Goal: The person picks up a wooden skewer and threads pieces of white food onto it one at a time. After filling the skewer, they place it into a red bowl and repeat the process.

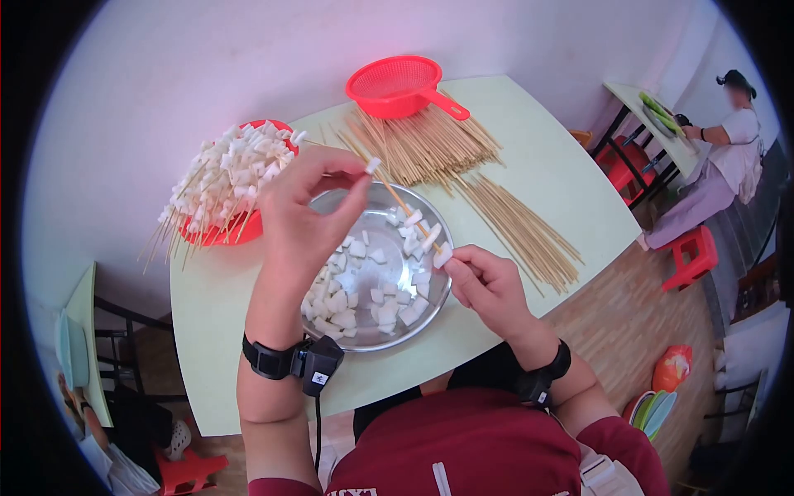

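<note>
My left hand (318,198) pinches a small white food piece (373,165) between thumb and forefinger, at the upper part of a bamboo skewer (397,197). My right hand (490,289) has its thumb and fingers closed at the skewer's lower end, against a white piece (443,255). Two more white pieces sit on the stick just above it. Beneath both hands is a round metal bowl (395,335), with many loose white chunks (339,307) on its bottom.
Left on the pale table (219,355), a red basket (223,236) bears heaped loaded skewers (236,169). Bare bamboo sticks (430,149) lie at the back and right, under a red colander (389,87). A person (728,157) works at another table, right. Red stools (691,256) stand around.
</note>
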A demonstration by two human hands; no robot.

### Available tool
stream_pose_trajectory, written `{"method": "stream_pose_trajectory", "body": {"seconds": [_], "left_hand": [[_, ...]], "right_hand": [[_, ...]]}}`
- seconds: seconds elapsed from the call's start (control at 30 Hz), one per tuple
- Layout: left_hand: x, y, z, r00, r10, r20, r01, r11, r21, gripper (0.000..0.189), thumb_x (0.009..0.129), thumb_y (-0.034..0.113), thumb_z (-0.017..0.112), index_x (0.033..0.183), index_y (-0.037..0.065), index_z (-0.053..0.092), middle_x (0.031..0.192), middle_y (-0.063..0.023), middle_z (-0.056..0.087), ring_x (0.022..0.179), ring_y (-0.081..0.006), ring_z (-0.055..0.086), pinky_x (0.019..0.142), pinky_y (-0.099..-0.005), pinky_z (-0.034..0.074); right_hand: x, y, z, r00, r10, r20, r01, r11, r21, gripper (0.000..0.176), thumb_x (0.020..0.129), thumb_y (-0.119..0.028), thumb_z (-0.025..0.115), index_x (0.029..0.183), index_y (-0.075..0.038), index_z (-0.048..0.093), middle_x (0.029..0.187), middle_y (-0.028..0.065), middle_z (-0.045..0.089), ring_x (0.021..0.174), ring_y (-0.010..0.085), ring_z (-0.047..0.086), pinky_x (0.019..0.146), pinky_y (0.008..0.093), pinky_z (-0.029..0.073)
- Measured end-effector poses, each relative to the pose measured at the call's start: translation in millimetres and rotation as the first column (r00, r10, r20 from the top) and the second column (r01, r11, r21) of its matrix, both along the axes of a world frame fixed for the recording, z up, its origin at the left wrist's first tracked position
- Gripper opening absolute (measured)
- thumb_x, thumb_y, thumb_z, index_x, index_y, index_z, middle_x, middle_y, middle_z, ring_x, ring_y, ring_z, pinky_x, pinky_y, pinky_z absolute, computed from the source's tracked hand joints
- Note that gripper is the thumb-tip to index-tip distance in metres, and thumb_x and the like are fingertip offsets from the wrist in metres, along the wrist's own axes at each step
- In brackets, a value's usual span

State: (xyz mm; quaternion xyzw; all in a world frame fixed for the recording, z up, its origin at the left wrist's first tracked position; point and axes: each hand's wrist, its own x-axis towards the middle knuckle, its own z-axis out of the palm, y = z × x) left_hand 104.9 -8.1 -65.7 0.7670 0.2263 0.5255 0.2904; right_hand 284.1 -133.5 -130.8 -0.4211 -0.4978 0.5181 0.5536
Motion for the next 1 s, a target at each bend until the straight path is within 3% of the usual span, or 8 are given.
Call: {"method": "stream_pose_trajectory", "body": {"seconds": [0.1,0.27,0.4,0.57,0.7,0.8,0.87,1.0], "left_hand": [[4,-3,-2,1.000,0.012,-0.025,-0.012,1.000,0.005,0.015,0.076,-0.011,0.063,0.088,-0.002,0.061,0.089,-0.0053,0.060,0.084,-0.0116,0.061,0.077,-0.0238,0.053],[4,-2,-2,0.999,0.025,-0.045,-0.026,1.000,-0.006,0.014,0.076,-0.009,0.063,0.088,-0.002,0.061,0.088,-0.0054,0.060,0.081,-0.0111,0.061,0.075,-0.0239,0.053],[7,-5,-2,0.998,0.001,-0.071,-0.003,1.000,-0.029,0.013,0.076,-0.008,0.064,0.087,-0.002,0.061,0.087,-0.0052,0.061,0.082,-0.0107,0.061,0.075,-0.0237,0.053],[7,-5,-2,0.998,-0.001,-0.062,-0.001,1.000,-0.030,0.013,0.076,-0.008,0.064,0.087,-0.002,0.061,0.087,-0.0047,0.061,0.082,-0.0107,0.061,0.075,-0.0240,0.053],[8,-5,-3,0.999,-0.012,-0.050,0.009,0.998,-0.058,0.013,0.076,-0.008,0.064,0.087,-0.002,0.061,0.087,-0.0044,0.060,0.082,-0.0108,0.061,0.076,-0.0242,0.053],[8,-4,-2,0.998,-0.012,-0.060,0.009,0.999,-0.051,0.013,0.076,-0.008,0.064,0.087,-0.002,0.061,0.087,-0.0043,0.060,0.082,-0.0109,0.061,0.076,-0.0243,0.053],[8,-5,-4,0.997,-0.014,-0.071,0.010,0.999,-0.051,0.013,0.076,-0.008,0.064,0.087,-0.002,0.061,0.087,-0.0043,0.060,0.082,-0.0110,0.061,0.076,-0.0244,0.053],[9,-5,-6,0.997,-0.007,-0.079,0.003,0.999,-0.043,0.013,0.076,-0.008,0.064,0.086,-0.002,0.061,0.087,-0.0044,0.060,0.081,-0.0111,0.061,0.077,-0.0245,0.053]], "right_hand": [[-6,2,-4,0.856,-0.343,0.387,0.211,0.915,0.344,0.021,0.096,-0.016,0.047,0.099,0.001,0.060,0.057,-0.0042,0.043,0.050,0.0020,0.034,0.045,0.0190,0.027],[7,7,3,0.993,0.053,-0.104,-0.057,0.998,-0.040,0.022,0.096,-0.017,0.047,0.098,0.001,0.060,0.056,-0.0048,0.042,0.050,0.0019,0.034,0.046,0.0185,0.027],[-1,7,6,0.983,-0.115,0.144,0.097,0.987,0.130,0.025,0.097,-0.019,0.045,0.097,0.002,0.060,0.055,-0.0051,0.040,0.047,0.0015,0.032,0.044,0.0182,0.025],[5,9,4,0.954,0.103,-0.281,-0.126,0.990,-0.064,0.027,0.098,-0.020,0.042,0.098,0.003,0.058,0.053,-0.0056,0.037,0.045,0.0015,0.028,0.042,0.0179,0.023],[6,9,4,0.915,0.152,-0.373,-0.196,0.977,-0.082,0.027,0.098,-0.020,0.042,0.098,0.003,0.057,0.053,-0.0062,0.035,0.046,0.0017,0.026,0.043,0.0179,0.023],[-2,12,-3,0.984,0.062,-0.165,-0.069,0.997,-0.040,0.027,0.098,-0.020,0.042,0.098,0.003,0.057,0.054,-0.0063,0.036,0.045,0.0017,0.026,0.042,0.0181,0.023],[-8,12,-7,0.930,-0.244,0.275,0.165,0.946,0.280,0.027,0.098,-0.020,0.042,0.098,0.003,0.057,0.054,-0.0064,0.035,0.045,0.0018,0.026,0.042,0.0184,0.022],[-5,11,-6,0.960,-0.191,0.204,0.150,0.968,0.200,0.027,0.098,-0.019,0.043,0.098,0.003,0.058,0.053,-0.0065,0.036,0.045,0.0018,0.027,0.041,0.0184,0.022]]}}
